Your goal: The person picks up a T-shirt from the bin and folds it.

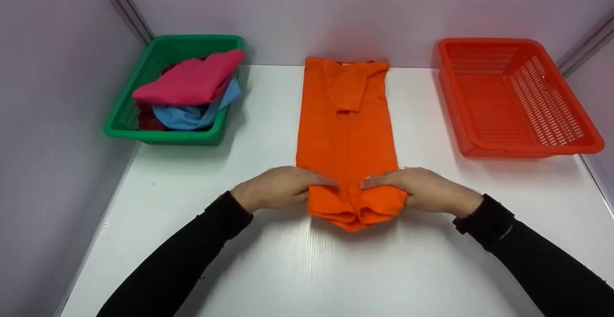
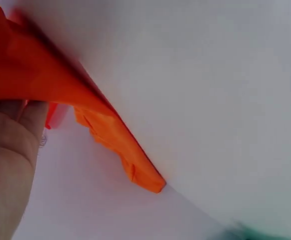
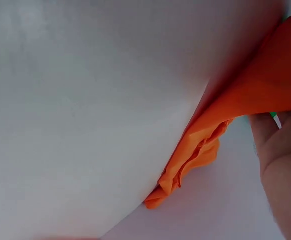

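Note:
An orange collared shirt (image 1: pixel 343 135), folded into a long narrow strip, lies on the white table with its collar toward the back wall. My left hand (image 1: pixel 286 186) grips the left side of its near end, thumb on top and fingers underneath. On the opposite side my right hand (image 1: pixel 422 187) holds the matching edge the same way. Between the hands the near end curls up into two rolled folds. In the left wrist view the shirt (image 2: pixel 45 75) slopes from the fingers down to the table; the right wrist view shows the shirt (image 3: pixel 255 95) likewise, with fingers partly hidden by cloth.
A green basket (image 1: pixel 160 137) at the back left holds pink, blue and dark red cloths, the pink cloth (image 1: pixel 192 82) on top. At the back right stands a red basket (image 1: pixel 532 149) with perforated walls. Light walls enclose the white table (image 1: pixel 307 274) behind and at both sides.

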### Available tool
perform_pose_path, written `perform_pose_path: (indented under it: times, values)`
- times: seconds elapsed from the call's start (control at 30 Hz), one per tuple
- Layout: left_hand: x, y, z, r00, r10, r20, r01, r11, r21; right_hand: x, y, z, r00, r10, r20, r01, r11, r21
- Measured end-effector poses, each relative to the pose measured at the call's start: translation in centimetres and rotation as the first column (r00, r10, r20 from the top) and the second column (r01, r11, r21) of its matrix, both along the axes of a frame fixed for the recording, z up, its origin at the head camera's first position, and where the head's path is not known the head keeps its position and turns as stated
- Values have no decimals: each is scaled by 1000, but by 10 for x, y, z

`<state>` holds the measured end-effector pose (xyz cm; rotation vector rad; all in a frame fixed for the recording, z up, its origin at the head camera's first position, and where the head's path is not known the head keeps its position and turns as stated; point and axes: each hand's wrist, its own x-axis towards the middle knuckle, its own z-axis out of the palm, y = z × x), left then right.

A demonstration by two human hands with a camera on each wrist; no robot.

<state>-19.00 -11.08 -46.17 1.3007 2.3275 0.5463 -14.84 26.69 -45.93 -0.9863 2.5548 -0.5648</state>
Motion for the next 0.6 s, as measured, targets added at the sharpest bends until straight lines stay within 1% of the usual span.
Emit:
perform_pose_path:
  times: [0.1,0.17,0.2,0.27,0.33,0.4,0.47,0.57,0.6]
  values:
    - [-3,3,3,993,92,68,-98,992,83,-2,1,4,997,-78,-14,77,996,-51]
    - [-6,5,5,980,154,130,-172,975,143,-5,2,7,991,-136,-11,134,985,-113]
    - [-8,5,6,970,185,160,-212,961,176,-7,2,8,986,-168,-3,165,975,-148]
    - [-11,6,8,945,245,218,-295,925,239,-11,2,12,972,-235,30,236,947,-216]
    - [-15,7,10,918,294,267,-367,884,290,-15,2,16,952,-296,76,305,912,-272]
    - [-19,9,12,898,339,281,-422,845,330,-20,2,21,930,-346,121,366,873,-322]
    - [-24,12,15,879,385,282,-468,809,356,-26,1,25,910,-388,145,414,833,-366]
    - [-32,16,18,842,456,290,-538,755,375,-37,-2,30,888,-442,128,450,776,-443]
    - [-36,18,19,830,470,299,-556,736,386,-41,-4,31,879,-463,116,460,756,-466]
